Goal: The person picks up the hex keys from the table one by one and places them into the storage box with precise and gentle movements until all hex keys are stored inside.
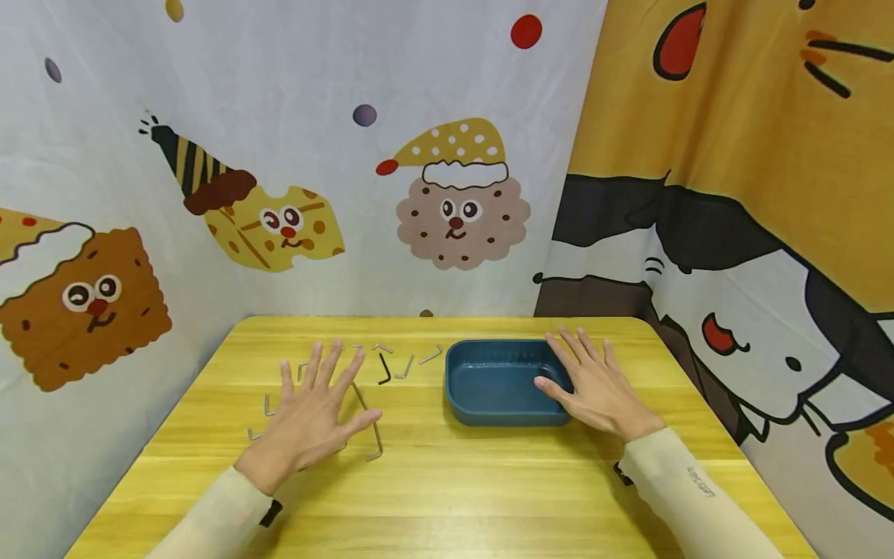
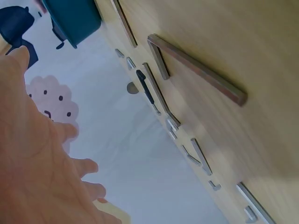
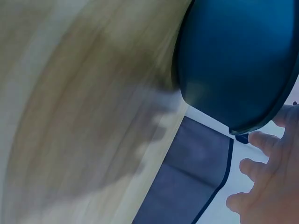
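My left hand (image 1: 310,423), fingers spread, is over the left part of the table above several L-shaped hex keys and holds nothing. A long hex key (image 1: 379,439) lies beside its thumb; a black hex key (image 1: 385,369) and smaller silver ones, such as this hex key (image 1: 430,355), lie farther back. The left wrist view shows a thick hex key (image 2: 201,70) close up, apart from the palm. My right hand (image 1: 602,390), fingers also spread, is at the right end of a dark blue rectangular box (image 1: 510,418). Whether it touches the rim cannot be told.
The yellow wood-grain table (image 1: 447,497) ends at a printed curtain (image 1: 314,93) behind it and another curtain (image 1: 698,140) on the right. The box stands upright right of the hex keys, with its inside floor visible.
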Demonstrator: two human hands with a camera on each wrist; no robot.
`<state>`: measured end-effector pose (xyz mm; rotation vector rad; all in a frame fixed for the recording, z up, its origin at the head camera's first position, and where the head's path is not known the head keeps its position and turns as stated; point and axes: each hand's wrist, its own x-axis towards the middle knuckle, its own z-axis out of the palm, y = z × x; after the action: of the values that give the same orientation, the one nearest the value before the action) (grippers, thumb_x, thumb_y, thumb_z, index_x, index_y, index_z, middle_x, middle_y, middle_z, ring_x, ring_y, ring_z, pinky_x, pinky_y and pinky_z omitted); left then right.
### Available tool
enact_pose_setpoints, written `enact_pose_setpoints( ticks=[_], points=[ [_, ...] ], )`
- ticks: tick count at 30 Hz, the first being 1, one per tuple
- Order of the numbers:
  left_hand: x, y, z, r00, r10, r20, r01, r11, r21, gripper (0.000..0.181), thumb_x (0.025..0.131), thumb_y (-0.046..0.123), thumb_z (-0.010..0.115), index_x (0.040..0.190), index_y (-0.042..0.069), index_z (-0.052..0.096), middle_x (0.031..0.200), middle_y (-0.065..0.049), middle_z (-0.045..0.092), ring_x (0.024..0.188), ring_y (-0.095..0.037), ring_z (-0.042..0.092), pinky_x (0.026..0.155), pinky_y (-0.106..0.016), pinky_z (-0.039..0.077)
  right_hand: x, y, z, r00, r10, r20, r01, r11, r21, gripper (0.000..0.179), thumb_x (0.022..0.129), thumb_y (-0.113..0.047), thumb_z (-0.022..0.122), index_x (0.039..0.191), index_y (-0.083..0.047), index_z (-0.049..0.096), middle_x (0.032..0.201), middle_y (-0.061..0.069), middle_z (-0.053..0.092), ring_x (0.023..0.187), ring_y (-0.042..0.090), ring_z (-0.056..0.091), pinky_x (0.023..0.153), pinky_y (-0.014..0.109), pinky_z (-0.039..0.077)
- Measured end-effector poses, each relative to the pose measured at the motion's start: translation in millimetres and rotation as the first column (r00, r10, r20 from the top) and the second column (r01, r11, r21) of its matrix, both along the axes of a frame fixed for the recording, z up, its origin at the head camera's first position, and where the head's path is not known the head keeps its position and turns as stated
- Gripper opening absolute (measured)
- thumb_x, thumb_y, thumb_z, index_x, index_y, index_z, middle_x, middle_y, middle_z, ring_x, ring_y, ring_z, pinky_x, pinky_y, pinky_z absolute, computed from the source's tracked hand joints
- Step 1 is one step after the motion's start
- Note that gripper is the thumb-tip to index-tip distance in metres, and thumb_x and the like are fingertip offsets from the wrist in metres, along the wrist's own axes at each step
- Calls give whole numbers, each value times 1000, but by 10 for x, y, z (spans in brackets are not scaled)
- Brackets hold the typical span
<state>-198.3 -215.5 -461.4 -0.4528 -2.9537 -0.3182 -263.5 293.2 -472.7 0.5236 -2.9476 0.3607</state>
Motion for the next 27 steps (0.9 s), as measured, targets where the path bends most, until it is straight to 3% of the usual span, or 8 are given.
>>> enact_pose_setpoints(
  ticks=[19,27],
  points=[
    [2,182,2,999,-37,-19,37,999,-12,99,111,82,55,189,34,17,197,-13,6,183,-50,4,134,-96,2,-218,-177,-26,999,13,49,-13,1000,5,97,114,-80,50,187,-20,28,197,16,17,182,53,12,141,86,2],
    [-8,253,-8,998,-56,-27,55,998,-27,99,110,83,55,188,33,22,197,-14,9,183,-50,9,134,-95,7,-245,-226,-50,998,21,60,-22,1000,14,95,115,-79,49,188,-23,25,196,17,19,183,51,11,141,85,3]
  ],
)
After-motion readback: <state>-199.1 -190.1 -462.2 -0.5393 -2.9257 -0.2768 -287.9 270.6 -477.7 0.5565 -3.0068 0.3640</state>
